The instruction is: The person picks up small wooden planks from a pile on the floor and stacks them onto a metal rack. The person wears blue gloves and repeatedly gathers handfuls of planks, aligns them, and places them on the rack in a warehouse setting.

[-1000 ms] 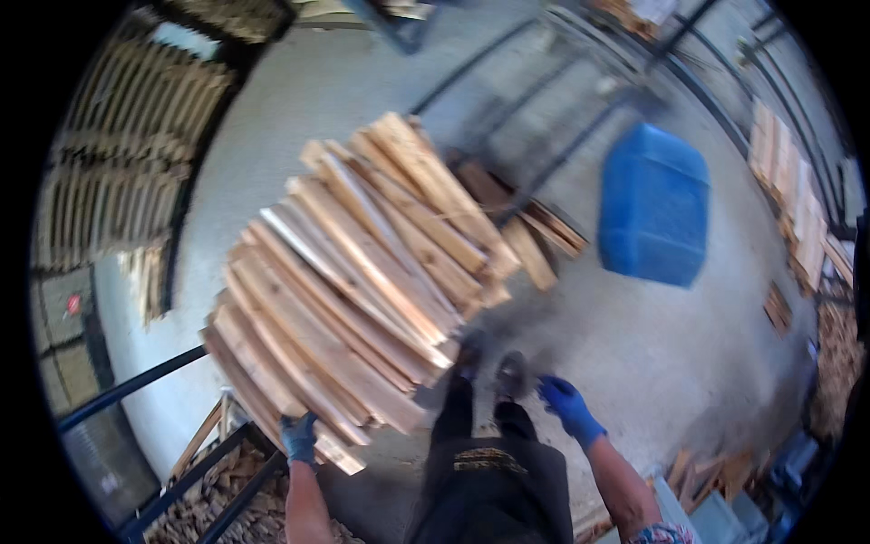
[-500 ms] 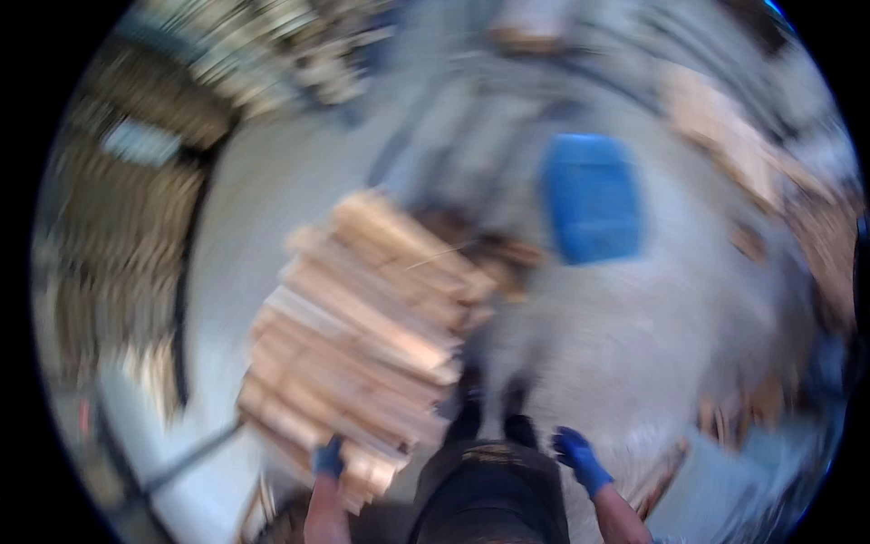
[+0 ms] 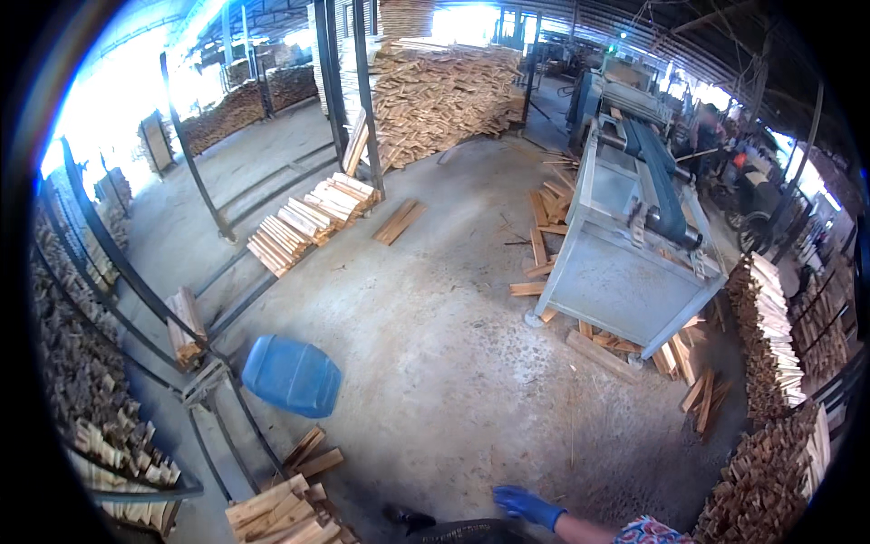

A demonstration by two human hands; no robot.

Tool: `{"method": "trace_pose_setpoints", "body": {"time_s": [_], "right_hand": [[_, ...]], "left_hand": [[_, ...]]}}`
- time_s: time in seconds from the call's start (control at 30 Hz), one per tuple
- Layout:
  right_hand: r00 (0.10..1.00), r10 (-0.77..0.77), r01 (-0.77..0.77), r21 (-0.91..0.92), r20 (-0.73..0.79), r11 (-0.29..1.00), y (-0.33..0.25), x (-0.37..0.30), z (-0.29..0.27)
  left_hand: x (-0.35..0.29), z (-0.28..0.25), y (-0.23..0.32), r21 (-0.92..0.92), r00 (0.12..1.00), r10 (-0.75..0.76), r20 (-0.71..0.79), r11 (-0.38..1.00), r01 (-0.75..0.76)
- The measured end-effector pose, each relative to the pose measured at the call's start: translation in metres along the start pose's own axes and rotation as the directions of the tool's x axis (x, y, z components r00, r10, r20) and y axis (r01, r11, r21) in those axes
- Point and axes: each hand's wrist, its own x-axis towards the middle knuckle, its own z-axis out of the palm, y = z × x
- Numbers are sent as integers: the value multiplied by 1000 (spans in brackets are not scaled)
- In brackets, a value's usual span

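Observation:
My right hand (image 3: 529,505), in a blue glove, reaches in from the lower edge over the concrete floor and holds nothing, its fingers loosely spread. My left hand is out of sight. A bundle of pale wooden slats (image 3: 279,513) sits at the lower left edge, left of my dark shoe (image 3: 405,518). Whether anything supports the bundle is hidden by the frame edge. A few loose slats (image 3: 308,453) lie just beyond it.
A blue plastic drum (image 3: 290,374) lies on its side by a metal rack frame (image 3: 210,381). A grey saw machine (image 3: 634,245) stands at right with offcuts around it. Slat stacks (image 3: 308,218) and a big pile (image 3: 444,91) sit farther off; stacked wood (image 3: 770,335) lines the right.
The view has swung from looking down at the slat bundle to looking out across the yard. The bundle now sits at the lower left edge, and my left hand has left the view.

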Motion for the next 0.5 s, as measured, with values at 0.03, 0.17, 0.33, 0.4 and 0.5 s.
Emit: {"method": "trace_pose_setpoints", "body": {"time_s": [0.03,0.17,0.33,0.4,0.5], "right_hand": [[999,11,-5,127,-49,992,24,-22,-22],[968,-24,146,481,-250,865,178,-137,-121],[590,-103,-55,-167,-801,984,391,-259,-153],[524,294,-86,294,-799,952,403,-313,-177],[551,303,86,415,-777,906,488,-311,-174]], "left_hand": [[-10,6,-3,89,995,79,60,992,-84],[-30,67,-10,490,143,728,670,-289,-823],[-149,209,63,290,773,-29,634,935,-203],[-164,255,33,309,654,-3,757,883,-354],[-182,306,32,96,200,194,960,444,-891]]}}
